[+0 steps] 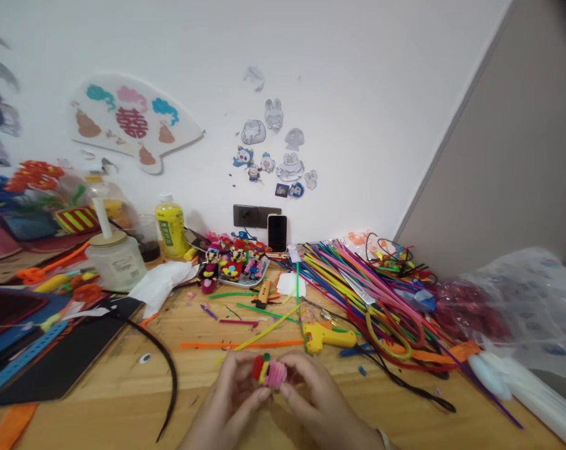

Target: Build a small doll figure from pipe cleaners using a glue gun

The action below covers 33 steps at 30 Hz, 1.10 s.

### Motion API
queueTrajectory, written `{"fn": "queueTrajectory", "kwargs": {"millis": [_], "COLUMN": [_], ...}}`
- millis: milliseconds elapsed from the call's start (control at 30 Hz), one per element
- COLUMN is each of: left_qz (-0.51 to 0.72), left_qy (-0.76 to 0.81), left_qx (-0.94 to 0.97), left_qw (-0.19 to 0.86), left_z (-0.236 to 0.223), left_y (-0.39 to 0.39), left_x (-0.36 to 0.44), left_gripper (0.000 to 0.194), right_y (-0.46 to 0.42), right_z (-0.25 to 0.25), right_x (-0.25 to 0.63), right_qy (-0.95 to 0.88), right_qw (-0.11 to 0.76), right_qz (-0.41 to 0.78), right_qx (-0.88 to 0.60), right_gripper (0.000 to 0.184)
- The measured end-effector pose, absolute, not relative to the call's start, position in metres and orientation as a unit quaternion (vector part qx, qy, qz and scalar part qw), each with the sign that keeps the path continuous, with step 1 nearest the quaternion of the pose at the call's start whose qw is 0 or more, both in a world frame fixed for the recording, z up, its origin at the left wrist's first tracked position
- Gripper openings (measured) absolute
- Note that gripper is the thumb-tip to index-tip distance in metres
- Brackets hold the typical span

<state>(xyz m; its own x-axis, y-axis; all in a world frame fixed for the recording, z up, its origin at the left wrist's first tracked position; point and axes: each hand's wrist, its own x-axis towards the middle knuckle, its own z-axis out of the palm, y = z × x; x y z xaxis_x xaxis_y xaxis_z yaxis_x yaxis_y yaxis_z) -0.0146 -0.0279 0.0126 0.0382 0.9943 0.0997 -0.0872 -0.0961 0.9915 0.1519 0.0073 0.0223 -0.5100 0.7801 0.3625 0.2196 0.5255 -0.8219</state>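
A paper fan (133, 122) hangs on the white wall (358, 81) above my wooden desk (100, 369). Near the middle, my left hand (231, 394) and right hand (315, 394) both pinch a small pink-and-red pipe-cleaner figure (268, 372), held in front of me over the desk. Farther right lie a yellow glue gun (327, 336), a heap of pipe cleaners (358, 281), and a clear plastic bag (512, 312).
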Motion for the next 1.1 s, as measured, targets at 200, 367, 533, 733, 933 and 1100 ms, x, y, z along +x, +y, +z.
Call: {"fn": "queueTrajectory", "kwargs": {"millis": [200,367,533,733,933,1100], "left_qz": [0.495,0.459,0.442,0.419,0.419,0.414], "left_qy": [0.488,0.457,0.454,0.452,0.448,0.455], "left_qx": [0.696,0.761,0.773,0.788,0.790,0.788], "left_qw": [0.180,0.037,0.007,-0.006,0.002,0.014], "left_z": [0.015,0.023,0.027,0.030,0.031,0.033], "left_y": [-0.026,-0.029,-0.033,-0.034,-0.036,-0.036], "left_x": [-0.036,-0.034,-0.027,-0.028,-0.026,-0.026], "left_gripper": [0.025,0.018,0.015,0.021,0.024,0.023], "right_y": [0.010,0.007,0.007,0.007,0.006,0.005], "right_z": [0.031,0.036,0.036,0.035,0.037,0.038], "right_x": [0.160,0.160,0.158,0.158,0.159,0.159], "right_qy": [-0.831,-0.859,-0.866,-0.870,-0.869,-0.870], "right_qw": [0.367,0.358,0.352,0.344,0.339,0.345], "right_qz": [0.279,0.206,0.194,0.186,0.192,0.184], "right_qx": [-0.312,-0.302,-0.299,-0.302,-0.304,-0.301], "right_gripper": [0.021,0.022,0.022,0.020,0.022,0.022]}}
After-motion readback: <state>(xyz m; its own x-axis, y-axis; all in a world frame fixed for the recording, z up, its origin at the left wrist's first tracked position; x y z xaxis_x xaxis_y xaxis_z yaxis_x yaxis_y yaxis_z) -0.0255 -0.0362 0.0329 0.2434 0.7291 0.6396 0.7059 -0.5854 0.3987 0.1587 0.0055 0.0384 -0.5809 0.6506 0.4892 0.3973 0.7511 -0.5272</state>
